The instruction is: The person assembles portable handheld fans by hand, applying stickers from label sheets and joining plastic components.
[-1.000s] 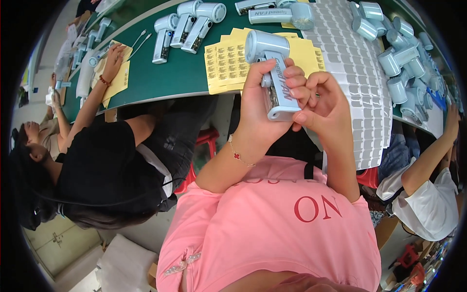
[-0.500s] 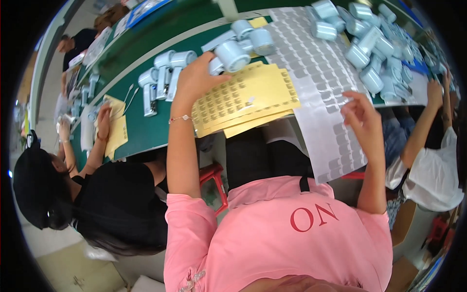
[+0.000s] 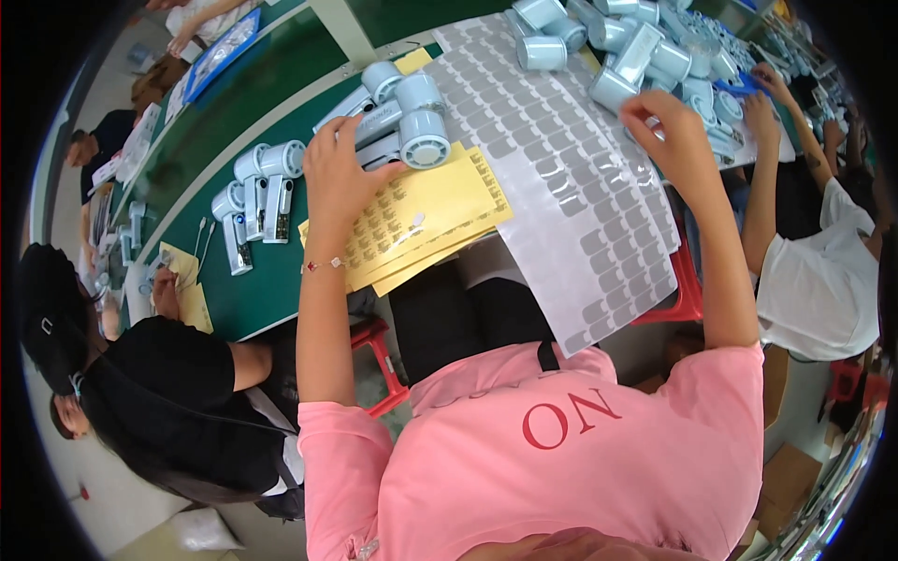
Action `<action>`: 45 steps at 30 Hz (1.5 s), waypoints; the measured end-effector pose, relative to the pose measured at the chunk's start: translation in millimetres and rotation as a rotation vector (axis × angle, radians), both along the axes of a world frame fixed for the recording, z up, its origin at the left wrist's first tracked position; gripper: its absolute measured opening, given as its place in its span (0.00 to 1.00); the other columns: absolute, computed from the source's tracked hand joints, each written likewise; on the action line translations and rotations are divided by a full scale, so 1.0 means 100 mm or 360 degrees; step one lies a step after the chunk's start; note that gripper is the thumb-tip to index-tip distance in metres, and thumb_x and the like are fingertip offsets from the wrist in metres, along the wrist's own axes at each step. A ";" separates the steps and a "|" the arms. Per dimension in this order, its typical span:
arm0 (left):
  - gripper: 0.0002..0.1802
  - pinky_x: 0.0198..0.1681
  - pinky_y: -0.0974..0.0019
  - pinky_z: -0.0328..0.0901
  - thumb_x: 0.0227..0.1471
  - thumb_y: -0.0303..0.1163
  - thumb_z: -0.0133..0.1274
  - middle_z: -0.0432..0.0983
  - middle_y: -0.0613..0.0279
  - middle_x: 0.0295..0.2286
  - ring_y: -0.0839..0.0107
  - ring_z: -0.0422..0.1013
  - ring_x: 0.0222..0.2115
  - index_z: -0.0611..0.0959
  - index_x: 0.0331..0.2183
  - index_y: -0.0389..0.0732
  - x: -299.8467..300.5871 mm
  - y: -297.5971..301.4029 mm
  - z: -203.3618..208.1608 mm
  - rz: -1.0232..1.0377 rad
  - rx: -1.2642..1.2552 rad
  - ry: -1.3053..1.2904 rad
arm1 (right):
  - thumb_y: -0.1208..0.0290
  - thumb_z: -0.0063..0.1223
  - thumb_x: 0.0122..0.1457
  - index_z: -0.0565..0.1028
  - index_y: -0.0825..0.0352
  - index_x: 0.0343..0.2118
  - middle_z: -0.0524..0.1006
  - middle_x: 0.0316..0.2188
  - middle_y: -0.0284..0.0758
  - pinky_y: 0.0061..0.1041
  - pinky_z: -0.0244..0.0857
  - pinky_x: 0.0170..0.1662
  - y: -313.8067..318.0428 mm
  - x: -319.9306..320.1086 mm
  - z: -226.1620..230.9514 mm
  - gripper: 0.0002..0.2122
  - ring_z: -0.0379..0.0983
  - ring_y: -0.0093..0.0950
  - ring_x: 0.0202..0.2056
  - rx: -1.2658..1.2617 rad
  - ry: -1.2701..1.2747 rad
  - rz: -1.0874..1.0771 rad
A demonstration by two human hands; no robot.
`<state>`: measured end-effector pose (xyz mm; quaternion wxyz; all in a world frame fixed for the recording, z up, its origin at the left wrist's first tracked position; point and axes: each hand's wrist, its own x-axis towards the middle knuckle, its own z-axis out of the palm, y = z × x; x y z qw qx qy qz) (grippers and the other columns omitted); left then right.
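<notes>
My left hand [image 3: 339,173] is open beside a small group of light-blue handheld fans [image 3: 424,138], thumb and fingers apart at their handle side. Its wrist lies over the left part of stacked yellow sticker sheets [image 3: 430,210] with rows of small dark marks. A small white scrap [image 3: 418,220] rests on the top sheet. Over the far right part of the table, my right hand [image 3: 666,136] has bent, parted fingers close to a fan [image 3: 615,91] at the pile's near edge. Nothing shows in its grasp. Between my hands spread large sheets of grey stickers [image 3: 552,150], hanging over the table's near edge.
A heap of light-blue fans [image 3: 655,56] fills the far right. More fans [image 3: 267,192] lie on the green table [image 3: 281,290] to the left, near thin white cables [image 3: 202,238]. Co-workers sit at both sides. Red stools [image 3: 382,365] stand below the table.
My right hand has moved away from the grey sticker sheets and up to the fan pile. My left hand stays by the fan group, its fingers now nearer the handles. The view has shifted.
</notes>
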<state>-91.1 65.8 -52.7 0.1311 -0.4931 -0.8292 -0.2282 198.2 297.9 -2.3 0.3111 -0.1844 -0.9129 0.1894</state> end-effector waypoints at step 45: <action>0.30 0.55 0.61 0.53 0.52 0.31 0.50 0.63 0.52 0.48 0.63 0.59 0.51 0.59 0.53 0.33 1.51 -0.51 0.26 -0.0318 0.1420 -0.1682 | 0.75 0.66 0.34 0.71 0.68 0.43 0.70 0.37 0.37 0.20 0.65 0.28 -1.37 -0.45 0.41 0.27 0.70 0.26 0.28 0.0003 0.0462 0.0619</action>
